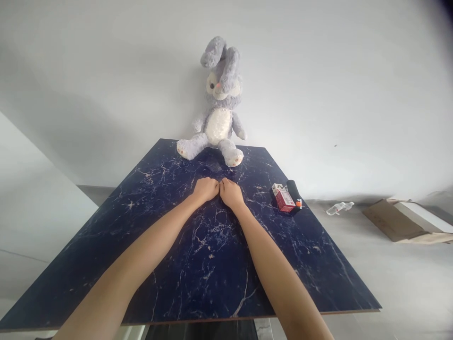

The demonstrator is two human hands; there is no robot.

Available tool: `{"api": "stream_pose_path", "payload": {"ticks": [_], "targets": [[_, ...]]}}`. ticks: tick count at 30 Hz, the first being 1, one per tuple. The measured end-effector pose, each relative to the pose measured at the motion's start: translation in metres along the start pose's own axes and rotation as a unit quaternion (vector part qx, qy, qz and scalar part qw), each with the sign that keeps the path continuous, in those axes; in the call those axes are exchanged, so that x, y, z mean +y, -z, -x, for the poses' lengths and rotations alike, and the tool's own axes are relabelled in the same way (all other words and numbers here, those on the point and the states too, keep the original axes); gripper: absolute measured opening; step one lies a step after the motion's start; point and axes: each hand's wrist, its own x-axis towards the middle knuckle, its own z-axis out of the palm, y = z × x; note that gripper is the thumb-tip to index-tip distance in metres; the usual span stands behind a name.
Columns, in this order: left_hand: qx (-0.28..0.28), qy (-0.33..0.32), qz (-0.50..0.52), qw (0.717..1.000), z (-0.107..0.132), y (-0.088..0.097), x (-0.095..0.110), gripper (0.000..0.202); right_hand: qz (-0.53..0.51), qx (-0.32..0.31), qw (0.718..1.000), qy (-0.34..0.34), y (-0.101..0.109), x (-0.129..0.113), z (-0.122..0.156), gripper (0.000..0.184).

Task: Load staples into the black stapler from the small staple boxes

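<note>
My left hand [207, 189] and my right hand [230, 192] rest as closed fists on the dark blue marbled table [208, 264]. Their knuckles meet or nearly meet at the middle. Nothing shows in either fist, though the palms face down and are hidden. Just beyond them, at the table's far edge, a grey plush rabbit [218, 126] sits upright against the wall. Its legs are spread towards my hands, and one long ear flops over its face.
Near the table's right edge lie a red and white box [283, 198] and a black cylindrical object [293, 190] with an orange and white piece [298, 204] by it. On the floor to the right are a clear plastic bottle [339, 208] and a cardboard box [396, 224].
</note>
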Motion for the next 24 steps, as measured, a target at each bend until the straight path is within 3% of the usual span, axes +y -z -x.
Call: {"api": "stream_pose_path", "payload": {"ticks": [13, 18, 22, 24], "targets": [[0.004, -0.004, -0.008, 1.0, -0.002, -0.001, -0.002, 0.044, 0.017, 0.0, 1.0, 0.003, 0.0, -0.002, 0.003, 0.03], [0.015, -0.006, -0.003, 1.0, 0.0, 0.001, 0.001, 0.039, 0.003, 0.098, 0.994, 0.038, 0.003, -0.005, 0.006, 0.028], [0.116, -0.036, -0.014, 0.992, 0.016, 0.006, 0.005, 0.039, -0.039, 0.214, 0.975, 0.055, 0.02, -0.006, 0.015, 0.036], [0.153, -0.07, -0.01, 0.986, 0.031, 0.009, 0.002, 0.037, -0.043, 0.237, 0.967, 0.085, 0.036, -0.003, 0.029, 0.036]]}}
